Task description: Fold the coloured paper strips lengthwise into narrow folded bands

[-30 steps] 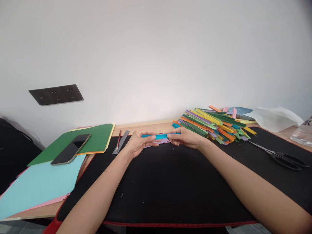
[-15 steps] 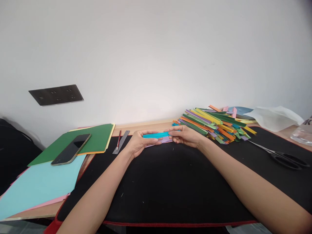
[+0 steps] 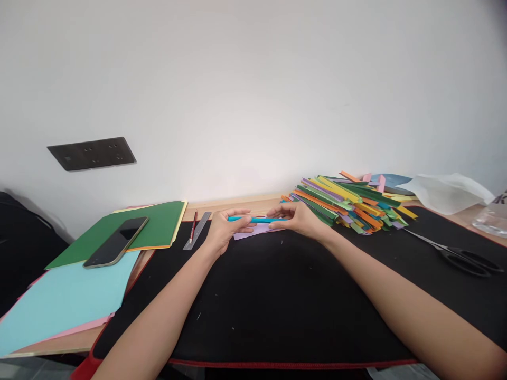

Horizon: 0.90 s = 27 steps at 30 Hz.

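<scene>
Between the two hands is a blue paper strip [image 3: 261, 220]. The left hand [image 3: 226, 230] has its thumb and fingers pinched on it near one end. The right hand [image 3: 301, 219] has its thumb and fingers around the other end, but I can't tell if they squeeze it. Purple paper [image 3: 255, 230] shows just below the fingers. I think it's best to keep both ends level and pinch softly, so the strip doesn't crumple.

1. 1 dark socket panel [image 3: 92, 154] on the pale wall [image 3: 253, 95].
2. 1 phone [image 3: 116, 243] lying on a green sheet [image 3: 158, 224], its near end over a light-blue sheet [image 3: 71, 301].
3. 1 red pencil [image 3: 194, 227] alongside a grey ruler [image 3: 200, 226].
4. 1 pair of scissors [image 3: 446, 249], black-handled, on the black mat [image 3: 277, 306].
5. 1 whitish wrapper [image 3: 447, 192] beside clear plastic [image 3: 491, 217].
</scene>
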Available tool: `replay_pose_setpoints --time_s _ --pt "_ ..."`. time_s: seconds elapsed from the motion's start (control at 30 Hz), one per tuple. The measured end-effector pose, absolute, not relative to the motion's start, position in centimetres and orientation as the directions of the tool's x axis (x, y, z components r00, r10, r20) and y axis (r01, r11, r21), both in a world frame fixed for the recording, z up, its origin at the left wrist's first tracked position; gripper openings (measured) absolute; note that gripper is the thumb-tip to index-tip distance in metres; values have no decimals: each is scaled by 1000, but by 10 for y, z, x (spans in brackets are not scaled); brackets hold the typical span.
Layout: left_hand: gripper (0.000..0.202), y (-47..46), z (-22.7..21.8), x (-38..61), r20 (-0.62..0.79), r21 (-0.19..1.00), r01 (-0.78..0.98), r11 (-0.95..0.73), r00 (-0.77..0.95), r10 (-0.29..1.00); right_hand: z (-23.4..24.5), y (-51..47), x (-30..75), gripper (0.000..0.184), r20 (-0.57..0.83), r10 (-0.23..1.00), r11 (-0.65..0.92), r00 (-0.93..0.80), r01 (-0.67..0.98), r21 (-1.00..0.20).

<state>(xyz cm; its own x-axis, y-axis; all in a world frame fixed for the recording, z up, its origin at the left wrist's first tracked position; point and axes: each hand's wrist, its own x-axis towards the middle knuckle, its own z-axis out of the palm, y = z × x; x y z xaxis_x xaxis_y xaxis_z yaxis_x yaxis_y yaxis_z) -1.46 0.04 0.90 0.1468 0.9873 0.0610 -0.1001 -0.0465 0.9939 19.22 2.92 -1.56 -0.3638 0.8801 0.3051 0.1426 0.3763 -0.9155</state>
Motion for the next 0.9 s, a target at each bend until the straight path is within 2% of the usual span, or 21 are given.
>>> replay_pose_setpoints --time_s 0.1,0.3,0.5,0.67,0.9 --pt "42 -2 10 -10 66 997 -54 -59 136 989 -18 26 187 30 357 848 469 -392 242 -849" --pt "36 -4 -2 -3 69 997 -45 -61 205 976 -17 17 177 23 346 837 490 -424 299 -819" --pt "36 7 -5 -11 62 994 -99 -55 70 996 -11 18 180 24 370 842 513 -392 369 -775" --pt "31 12 1 -20 73 981 -183 -68 23 997 -10 25 190 24 364 863 489 -351 396 -777" --pt "34 12 10 -25 115 989 -84 -124 -100 988 -10 32 198 26 325 912 399 -251 354 -846"
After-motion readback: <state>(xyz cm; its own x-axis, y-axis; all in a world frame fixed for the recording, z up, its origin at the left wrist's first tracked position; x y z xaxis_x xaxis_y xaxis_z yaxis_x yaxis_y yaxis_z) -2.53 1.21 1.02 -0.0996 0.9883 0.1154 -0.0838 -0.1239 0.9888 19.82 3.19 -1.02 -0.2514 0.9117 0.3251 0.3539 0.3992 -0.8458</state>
